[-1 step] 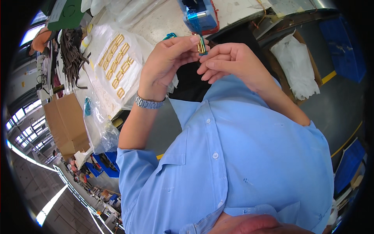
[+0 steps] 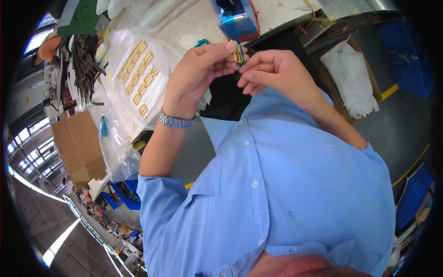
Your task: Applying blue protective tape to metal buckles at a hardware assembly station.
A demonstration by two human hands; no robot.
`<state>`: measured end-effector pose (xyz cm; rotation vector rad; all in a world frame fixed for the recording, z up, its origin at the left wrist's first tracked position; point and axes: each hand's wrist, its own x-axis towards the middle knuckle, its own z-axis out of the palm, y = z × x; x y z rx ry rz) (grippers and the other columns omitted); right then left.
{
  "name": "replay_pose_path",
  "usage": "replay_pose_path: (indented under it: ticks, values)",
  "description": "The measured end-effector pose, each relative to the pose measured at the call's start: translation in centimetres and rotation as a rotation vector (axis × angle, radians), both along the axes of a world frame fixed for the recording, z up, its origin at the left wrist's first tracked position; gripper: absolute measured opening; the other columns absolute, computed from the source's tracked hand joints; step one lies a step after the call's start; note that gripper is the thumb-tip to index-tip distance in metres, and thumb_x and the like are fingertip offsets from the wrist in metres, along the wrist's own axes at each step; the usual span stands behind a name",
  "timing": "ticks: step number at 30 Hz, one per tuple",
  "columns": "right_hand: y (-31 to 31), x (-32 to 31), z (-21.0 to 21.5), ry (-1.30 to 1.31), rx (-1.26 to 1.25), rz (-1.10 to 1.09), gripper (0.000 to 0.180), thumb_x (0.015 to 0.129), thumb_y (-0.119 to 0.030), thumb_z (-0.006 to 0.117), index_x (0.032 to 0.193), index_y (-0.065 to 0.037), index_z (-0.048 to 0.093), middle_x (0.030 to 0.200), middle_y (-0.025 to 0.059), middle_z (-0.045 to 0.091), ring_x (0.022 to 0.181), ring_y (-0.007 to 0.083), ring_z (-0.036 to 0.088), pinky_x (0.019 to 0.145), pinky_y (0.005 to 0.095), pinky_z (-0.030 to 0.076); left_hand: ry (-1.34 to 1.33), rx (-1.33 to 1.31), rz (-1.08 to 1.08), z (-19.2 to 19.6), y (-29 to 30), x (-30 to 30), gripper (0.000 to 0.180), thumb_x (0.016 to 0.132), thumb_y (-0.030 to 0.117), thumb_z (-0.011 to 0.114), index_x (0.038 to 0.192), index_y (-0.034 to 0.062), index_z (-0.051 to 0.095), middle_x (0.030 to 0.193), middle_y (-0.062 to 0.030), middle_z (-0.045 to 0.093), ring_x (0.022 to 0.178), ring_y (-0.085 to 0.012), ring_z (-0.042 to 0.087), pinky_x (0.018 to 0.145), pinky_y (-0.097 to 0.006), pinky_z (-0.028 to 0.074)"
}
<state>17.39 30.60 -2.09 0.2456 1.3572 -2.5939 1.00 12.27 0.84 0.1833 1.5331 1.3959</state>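
Observation:
My left hand (image 2: 203, 64), with a metal watch on its wrist, pinches a gold metal buckle (image 2: 238, 54) between thumb and fingers. Blue-green film (image 2: 244, 50) shows along the buckle's edge. Close by on the right, my right hand (image 2: 272, 69) has its fingers curled together at the buckle's lower end. Whether a bit of film is between those fingertips is too small to tell. Just beyond the hands stands a blue tape dispenser (image 2: 251, 21) with shiny blue film on it. A teal-wrapped piece (image 2: 201, 43) lies behind my left hand.
Several gold buckles (image 2: 134, 76) lie in rows on white plastic sheeting (image 2: 159, 55) at the left of the table. Dark strips (image 2: 84, 69) hang beyond them. A cardboard box (image 2: 78, 150) stands at the left, and a carton with white wrapping (image 2: 350, 78) at the right.
My right hand has shifted slightly to the right, its fingers drawn closer together at the buckle's lower end. My left hand still holds the buckle in the same place.

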Motion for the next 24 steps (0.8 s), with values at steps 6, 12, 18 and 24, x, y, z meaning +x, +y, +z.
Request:
replay_pose_path:
  ticks: [6,12,18,24]
  values:
    - [-0.1,-2.0,-1.5,0.312,0.415,-0.324,0.054,0.091,-0.012,0.085,0.136,0.009,0.065,0.114,0.0153,0.079,0.103,0.0187,0.077,0.093,0.0330,0.062,-0.162,0.019,-0.074,0.6,0.6,-1.3,0.037,0.106,0.031,0.071,0.125,0.0001,0.075,0.118,-0.0105,0.078,0.100,-0.0176,0.072,0.096,-0.035,0.059]
    - [0.4,-3.0,-1.3,0.404,0.554,-0.296,0.057,0.091,-0.012,0.085,0.140,0.009,0.064,0.115,0.0144,0.079,0.105,0.0183,0.077,0.095,0.0324,0.062,-0.335,0.042,-0.069,0.7,0.7,-2.4,0.033,0.108,0.030,0.069,0.126,0.0022,0.072,0.117,-0.0107,0.077,0.101,-0.0193,0.072,0.092,-0.037,0.059]
    - [-0.1,-3.3,-0.9,0.368,0.469,-0.334,0.053,0.092,-0.014,0.085,0.138,0.006,0.067,0.109,0.0116,0.080,0.099,0.0161,0.078,0.092,0.0301,0.061,-0.367,-0.015,-0.062,1.0,1.3,-2.9,0.028,0.108,0.029,0.069,0.119,0.0039,0.072,0.108,-0.0091,0.076,0.094,-0.0190,0.072,0.089,-0.038,0.059]
    - [-0.7,-3.6,-1.2,0.374,0.523,-0.434,0.044,0.095,-0.015,0.083,0.131,0.007,0.071,0.107,0.0106,0.081,0.096,0.0121,0.077,0.089,0.0271,0.060,-0.313,-0.059,-0.064,1.7,1.5,-2.0,0.030,0.107,0.032,0.071,0.114,0.0023,0.073,0.100,-0.0082,0.077,0.086,-0.0166,0.072,0.085,-0.035,0.061]
